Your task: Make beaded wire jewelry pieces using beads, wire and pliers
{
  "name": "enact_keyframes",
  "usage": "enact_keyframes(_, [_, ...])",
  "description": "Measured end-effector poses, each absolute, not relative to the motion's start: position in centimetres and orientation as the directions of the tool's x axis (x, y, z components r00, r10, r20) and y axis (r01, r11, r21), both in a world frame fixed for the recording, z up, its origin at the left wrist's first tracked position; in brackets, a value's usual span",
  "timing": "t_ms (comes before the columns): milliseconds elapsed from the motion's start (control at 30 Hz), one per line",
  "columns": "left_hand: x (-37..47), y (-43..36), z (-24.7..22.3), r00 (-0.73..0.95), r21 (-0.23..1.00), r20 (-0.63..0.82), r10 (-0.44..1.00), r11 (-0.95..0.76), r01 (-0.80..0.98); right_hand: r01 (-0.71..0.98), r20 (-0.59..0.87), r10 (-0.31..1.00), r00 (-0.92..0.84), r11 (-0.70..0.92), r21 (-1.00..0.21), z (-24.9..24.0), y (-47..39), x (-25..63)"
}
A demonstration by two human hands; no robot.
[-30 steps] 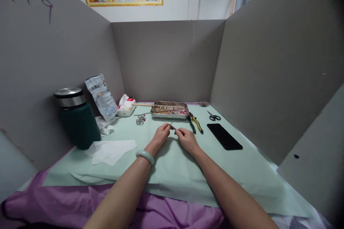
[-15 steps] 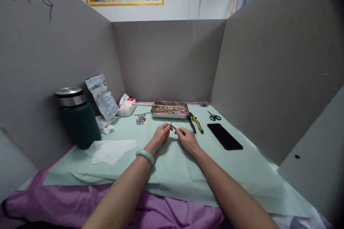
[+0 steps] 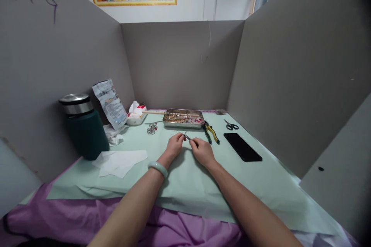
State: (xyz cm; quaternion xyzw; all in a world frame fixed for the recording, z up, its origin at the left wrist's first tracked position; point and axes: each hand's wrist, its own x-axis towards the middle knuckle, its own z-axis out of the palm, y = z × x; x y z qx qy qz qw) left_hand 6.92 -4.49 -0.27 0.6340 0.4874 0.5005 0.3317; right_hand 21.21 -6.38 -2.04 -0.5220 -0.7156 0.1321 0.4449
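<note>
Near the middle of the green-covered table, my left hand (image 3: 174, 144) is closed in a pinch on something too small to make out; a pale green bangle (image 3: 158, 168) circles its wrist. Just to the right, my right hand (image 3: 202, 151) grips a small dark metal tool (image 3: 187, 137), whose tip meets the fingertips of my left hand. Behind both hands sits a metal tray (image 3: 183, 125) with many small beads and bits. A small beaded chain (image 3: 152, 128) lies left of the tray. Pliers (image 3: 211, 132) with green and yellow handles lie at the tray's right corner.
On the left stand a dark green bottle (image 3: 85, 133), a silver pouch (image 3: 110, 104) and a tissue box (image 3: 136, 117), with white paper (image 3: 120, 163) in front. On the right lie scissors (image 3: 231, 125) and a black phone (image 3: 242, 147). Grey panels (image 3: 182, 65) enclose the table.
Both hands have shifted very slightly to the right, still together at the fingertips. The tool in my right hand has turned a little. Nothing else has moved.
</note>
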Motion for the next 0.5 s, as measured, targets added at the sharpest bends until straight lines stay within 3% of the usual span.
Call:
enact_keyframes(200, [7.27,-4.01,-0.71,-0.037,0.873,0.361,0.932,-0.324,0.364,0.647,0.483,0.874,-0.046,0.394,-0.652,-2.19,-6.1,20.96])
enact_keyframes(500, [6.98,-4.43,-0.72,0.015,0.914,0.311,0.95,-0.303,0.269,0.606,0.475,0.876,-0.081,0.422,-0.674,-1.95,-6.16,21.42])
